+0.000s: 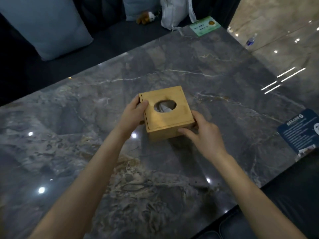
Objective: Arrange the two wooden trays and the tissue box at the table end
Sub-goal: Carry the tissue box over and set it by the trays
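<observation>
A square wooden tissue box (170,119) with an oval hole in its lid sits near the middle of the grey marble table (215,80). A bit of tissue shows inside the hole. My left hand (133,114) grips the box's left side, thumb on the lid. My right hand (202,133) holds its near right corner, fingers on the front face. No wooden tray is in view.
A dark blue card (301,130) lies at the table's right edge and a green card (205,25) at its far end. Beyond the table stands a dark sofa with a grey cushion (44,26), a small plush toy (146,17) and a white bag (174,12). A water bottle (251,39) stands on the floor.
</observation>
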A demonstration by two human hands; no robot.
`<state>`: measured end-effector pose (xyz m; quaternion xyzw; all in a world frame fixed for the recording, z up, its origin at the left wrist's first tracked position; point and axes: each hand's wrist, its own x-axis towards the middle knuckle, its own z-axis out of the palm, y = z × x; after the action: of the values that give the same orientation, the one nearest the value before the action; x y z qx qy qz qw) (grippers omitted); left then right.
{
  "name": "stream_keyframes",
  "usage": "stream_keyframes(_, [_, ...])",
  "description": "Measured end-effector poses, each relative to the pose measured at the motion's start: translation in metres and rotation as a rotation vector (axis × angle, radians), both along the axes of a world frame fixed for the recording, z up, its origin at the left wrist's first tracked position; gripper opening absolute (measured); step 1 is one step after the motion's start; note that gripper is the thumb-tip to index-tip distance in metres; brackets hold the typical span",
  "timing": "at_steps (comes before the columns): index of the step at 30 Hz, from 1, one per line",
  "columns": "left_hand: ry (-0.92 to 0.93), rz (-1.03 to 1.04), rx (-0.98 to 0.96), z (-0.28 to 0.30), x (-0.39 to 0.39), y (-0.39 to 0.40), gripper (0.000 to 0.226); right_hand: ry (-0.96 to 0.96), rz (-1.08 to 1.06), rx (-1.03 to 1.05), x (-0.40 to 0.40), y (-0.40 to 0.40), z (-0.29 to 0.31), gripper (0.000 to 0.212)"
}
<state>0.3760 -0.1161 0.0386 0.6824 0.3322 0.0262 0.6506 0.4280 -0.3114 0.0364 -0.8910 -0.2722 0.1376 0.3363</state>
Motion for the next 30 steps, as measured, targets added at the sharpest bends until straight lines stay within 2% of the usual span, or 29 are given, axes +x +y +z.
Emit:
stream_keyframes(4, [-0.007, 0.099, 0.03, 0.03, -0.04, 0.014, 0.023, -0.059, 0.076, 0.042, -0.024, 0.02, 0.029, 0.056])
stream_keyframes(14, [-0.068, 0.396, 0.144, 0.073, -0.178, 0.052, 0.019, -0.013, 0.319, 0.151, -0.109, 0.084, 0.065, 0.055])
stream_keyframes(20, [-0.048, 0.603, 0.185, 0.085, -0.28, 0.074, 0.019, 0.037, 0.501, 0.182, -0.186, 0.131, 0.07, 0.055])
stream_keyframes(25, [-0.028, 0.703, 0.192, 0.09, -0.365, 0.085, 0.019, 0.035, 0.612, 0.191, -0.258, 0.163, 0.071, 0.062])
stream_keyframes(30, [0.024, 0.799, 0.178, 0.086, -0.448, 0.096, 0.019, 0.08, 0.673, 0.186, -0.335, 0.185, 0.064, 0.058])
